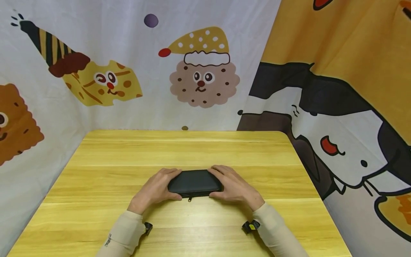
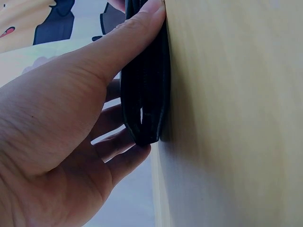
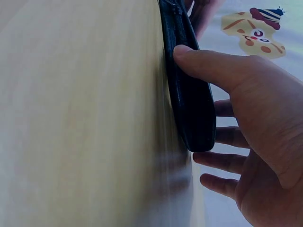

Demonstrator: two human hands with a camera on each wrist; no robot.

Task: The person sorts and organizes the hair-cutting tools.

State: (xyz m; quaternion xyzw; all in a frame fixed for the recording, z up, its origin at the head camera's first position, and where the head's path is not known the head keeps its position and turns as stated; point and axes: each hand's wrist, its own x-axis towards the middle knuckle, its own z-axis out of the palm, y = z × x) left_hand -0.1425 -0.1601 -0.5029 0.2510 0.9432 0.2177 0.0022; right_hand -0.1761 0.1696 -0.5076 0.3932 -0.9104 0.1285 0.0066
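Note:
A black zip case (image 1: 194,181), rectangular with a smooth top, lies flat at the middle of the wooden table. Its zipper pull (image 1: 189,199) hangs from the side toward me. My left hand (image 1: 157,189) grips the left end, thumb along the front edge and fingers at the far side. At the opposite end my right hand (image 1: 234,187) holds the case the same way. In the right wrist view the thumb presses on the zippered edge (image 3: 181,28), and the lower fingers extend past the case's end. Parts of the fingers are hidden behind the case in both wrist views.
The wooden table (image 1: 128,150) has rounded far corners and stands against a white curtain (image 1: 128,32) with cartoon prints. A yellow and black printed section (image 1: 321,43) hangs along the right side. Straps with small dark devices (image 1: 250,226) sit at both wrists.

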